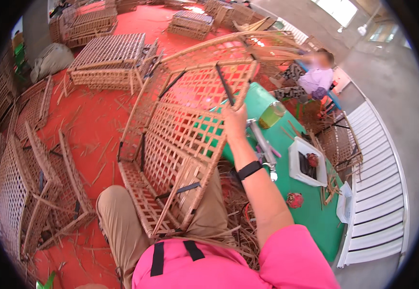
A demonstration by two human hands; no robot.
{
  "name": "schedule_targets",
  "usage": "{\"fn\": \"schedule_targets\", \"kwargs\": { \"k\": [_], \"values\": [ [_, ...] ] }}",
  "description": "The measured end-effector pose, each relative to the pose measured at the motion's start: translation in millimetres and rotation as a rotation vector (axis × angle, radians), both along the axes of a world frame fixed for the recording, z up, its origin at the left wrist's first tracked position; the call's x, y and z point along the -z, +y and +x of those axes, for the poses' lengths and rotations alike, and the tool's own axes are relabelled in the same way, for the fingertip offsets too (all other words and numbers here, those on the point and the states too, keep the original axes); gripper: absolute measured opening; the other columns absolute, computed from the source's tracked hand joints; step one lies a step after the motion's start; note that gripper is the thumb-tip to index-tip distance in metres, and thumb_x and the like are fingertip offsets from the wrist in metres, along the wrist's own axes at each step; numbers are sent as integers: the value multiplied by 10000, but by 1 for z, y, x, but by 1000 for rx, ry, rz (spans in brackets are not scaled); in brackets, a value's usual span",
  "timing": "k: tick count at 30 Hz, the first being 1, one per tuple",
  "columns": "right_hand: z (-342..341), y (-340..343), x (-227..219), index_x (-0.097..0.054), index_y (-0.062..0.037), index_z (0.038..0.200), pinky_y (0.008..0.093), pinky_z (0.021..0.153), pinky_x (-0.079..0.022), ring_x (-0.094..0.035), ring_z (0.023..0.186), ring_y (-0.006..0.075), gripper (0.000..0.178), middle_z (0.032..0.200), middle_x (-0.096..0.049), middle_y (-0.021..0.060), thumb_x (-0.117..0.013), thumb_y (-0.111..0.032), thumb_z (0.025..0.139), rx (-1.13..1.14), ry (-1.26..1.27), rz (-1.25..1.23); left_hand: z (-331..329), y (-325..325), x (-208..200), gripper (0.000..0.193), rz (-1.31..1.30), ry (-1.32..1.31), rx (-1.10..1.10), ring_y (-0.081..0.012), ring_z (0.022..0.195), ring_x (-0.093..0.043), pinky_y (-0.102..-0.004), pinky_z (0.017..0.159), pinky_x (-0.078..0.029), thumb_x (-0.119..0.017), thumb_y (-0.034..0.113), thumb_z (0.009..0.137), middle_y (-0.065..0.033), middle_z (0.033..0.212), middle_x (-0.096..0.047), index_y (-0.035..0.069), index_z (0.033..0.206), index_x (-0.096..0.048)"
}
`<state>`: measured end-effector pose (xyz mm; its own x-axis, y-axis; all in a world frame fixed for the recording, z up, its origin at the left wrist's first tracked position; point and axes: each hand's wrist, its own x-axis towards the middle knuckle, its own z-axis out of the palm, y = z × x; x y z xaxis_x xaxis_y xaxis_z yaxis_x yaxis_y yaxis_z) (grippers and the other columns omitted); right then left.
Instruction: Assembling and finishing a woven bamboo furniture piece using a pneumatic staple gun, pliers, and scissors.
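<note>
A large open-lattice basket point(180, 127) of woven tan strips stands tilted across my lap, with dark straps at its corners and along its sides. My right hand point(235, 120) is closed round its upper right rim, just below a dark strap point(225, 85). Near that hand, on the green table point(310, 226), lies a silver metal tool point(263, 144) that looks like an air stapler. Beside it is a clear jar point(272, 114) of yellow-green liquid. My left hand does not show.
Other woven baskets stand at the left point(26, 192) and farther back point(106, 60). Strip scraps litter the red floor point(86, 130). On the table are a white tray point(293, 166) and a dragon fruit point(294, 200). Another person point(315, 79) sits at the right with long strips.
</note>
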<state>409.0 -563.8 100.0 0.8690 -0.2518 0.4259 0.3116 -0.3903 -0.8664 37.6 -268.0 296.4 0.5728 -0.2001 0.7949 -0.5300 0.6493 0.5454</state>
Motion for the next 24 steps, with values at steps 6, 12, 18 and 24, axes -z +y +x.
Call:
{"fn": "schedule_targets", "kwargs": {
  "k": [6, 12, 18, 24],
  "values": [
    [-20, 11, -25, -488, 30, 1041, 356, 679, -477, -573, 746, 201, 336, 852, -572, 130, -625, -88, 758, -41, 128, 46, -10, 6, 23, 288, 61, 224, -146, -193, 658, -617, -301, 627, -497, -567, 278, 935, -74, 788, -657, 18, 886, -680],
    [1, 12, -22, -487, 15, 1015, 321, 638, -459, -548, 714, 163, 331, 849, -549, 72, -636, -3, 720, -167, 16, 193, -8, -7, 44, 274, 100, 348, -236, -180, 665, -614, -294, 627, -488, -562, 253, 922, -74, 794, -656, 10, 877, -681],
    [19, 16, -33, -469, -5, 985, 310, 620, -470, -551, 700, 151, 365, 858, -548, 54, -697, -3, 700, -150, 89, 168, 2, -19, 58, 261, 166, 435, -319, -168, 672, -610, -287, 627, -479, -556, 228, 908, -74, 800, -656, 3, 868, -681],
    [42, -1, -8, -504, -19, 1010, 309, 633, -505, -591, 692, 150, 369, 860, -588, 46, -706, -8, 702, -235, 76, 245, 16, -27, 72, 249, 257, 559, -439, -155, 678, -607, -279, 627, -471, -551, 203, 895, -74, 806, -655, -5, 859, -682]
  ]
}}
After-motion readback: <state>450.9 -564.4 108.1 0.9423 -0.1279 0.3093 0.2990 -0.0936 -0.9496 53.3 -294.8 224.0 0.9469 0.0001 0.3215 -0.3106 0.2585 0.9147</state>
